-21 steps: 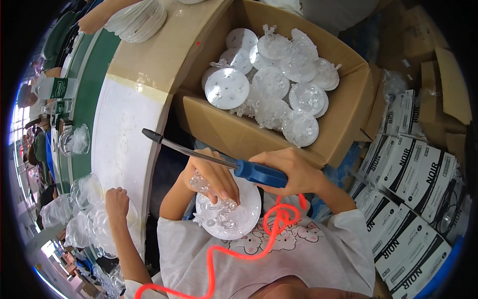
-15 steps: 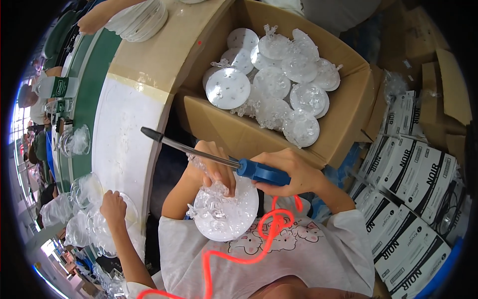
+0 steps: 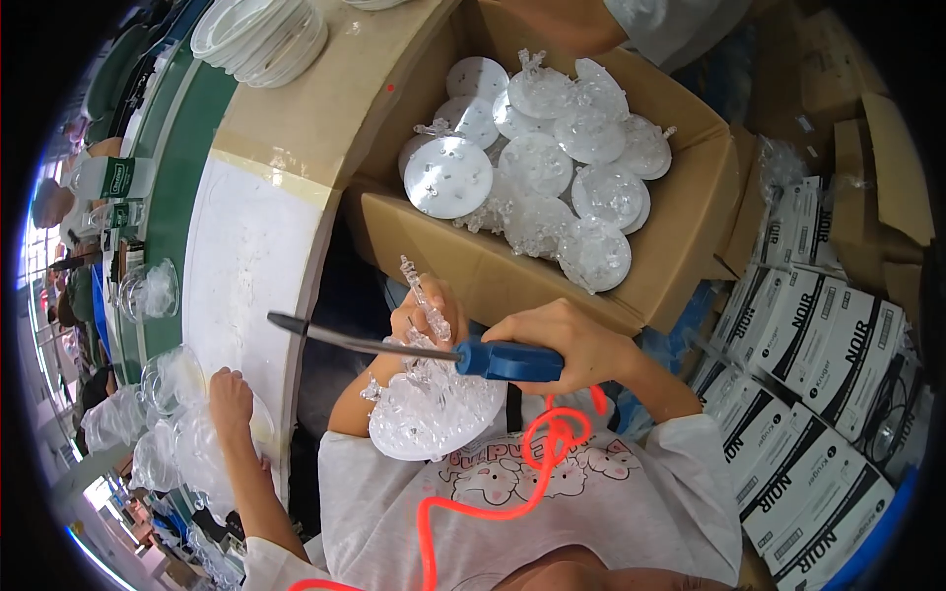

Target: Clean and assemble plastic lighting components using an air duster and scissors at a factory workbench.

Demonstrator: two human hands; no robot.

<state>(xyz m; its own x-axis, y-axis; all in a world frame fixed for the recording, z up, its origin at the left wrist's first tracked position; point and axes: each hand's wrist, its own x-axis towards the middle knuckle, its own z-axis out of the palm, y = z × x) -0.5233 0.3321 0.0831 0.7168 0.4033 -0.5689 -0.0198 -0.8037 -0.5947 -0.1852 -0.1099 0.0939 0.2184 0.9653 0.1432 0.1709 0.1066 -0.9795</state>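
Note:
My right hand is closed round the blue handle of a screwdriver, whose shaft and dark end point to the left. In front of my chest, my left hand is closed on a clear, knobbly plastic piece that sticks up past the fingers. Below that hand is a round white disc, tilted, with clear plastic bits across its upper face. The screwdriver shaft passes just above these bits; whether it touches them I cannot tell. Part of my left hand's grip is hidden behind the plastic.
An open cardboard box beyond my hands holds many similar discs. A co-worker's hand is among clear plastic pieces at the left; another person's arm reaches over the box. White cartons stand right. A red cord crosses my shirt.
The disc has tilted and shifted slightly left, and the clear piece in my left hand now points upward. My screwdriver moved slightly left and down. An arm left the stacked white lids; one appeared over the box.

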